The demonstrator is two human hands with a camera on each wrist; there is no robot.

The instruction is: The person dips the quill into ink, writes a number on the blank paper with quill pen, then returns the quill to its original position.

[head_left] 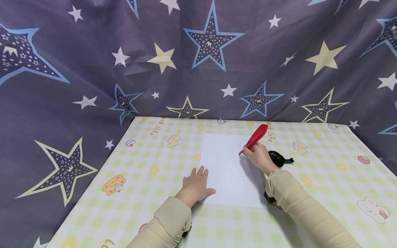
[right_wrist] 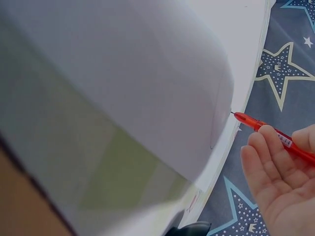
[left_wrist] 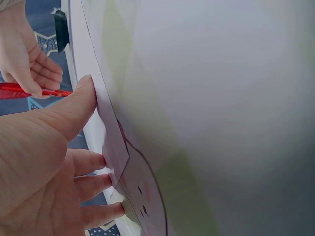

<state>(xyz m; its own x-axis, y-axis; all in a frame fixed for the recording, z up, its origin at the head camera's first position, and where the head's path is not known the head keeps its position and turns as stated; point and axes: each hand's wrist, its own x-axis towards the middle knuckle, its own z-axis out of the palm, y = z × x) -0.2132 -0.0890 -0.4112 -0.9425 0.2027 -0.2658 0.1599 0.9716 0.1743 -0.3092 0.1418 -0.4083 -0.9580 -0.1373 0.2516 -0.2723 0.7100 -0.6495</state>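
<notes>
The back of the space is filled by a dark blue-grey curtain (head_left: 93, 69) printed with white, cream and blue-edged stars. In front of it, a table is covered by a green-and-white checked cloth (head_left: 328, 186), decorated with bears, cupcakes and flowers; "uck life" can be read twice along its far edge in orange lettering. On the cloth lies a plain white sheet of paper (head_left: 217, 189), set near the middle. Beige sleeves (head_left: 310, 206) are worn on both arms. The left hand (head_left: 196, 185) is spread flat at the paper's left edge, its thumb laid on the sheet. By the right hand (head_left: 260, 155), a red pen (head_left: 256, 136) is pinched above the upper right of the sheet; whether the tip touches cannot be told. The pen is topped by a broad, feather-like red piece, and its barrel carries a small white label, too small to be read. A rounded black object (head_left: 277, 158) is seen just beside the right wrist. On the sheet, a faint curved line (head_left: 229, 168) is shown.
</notes>
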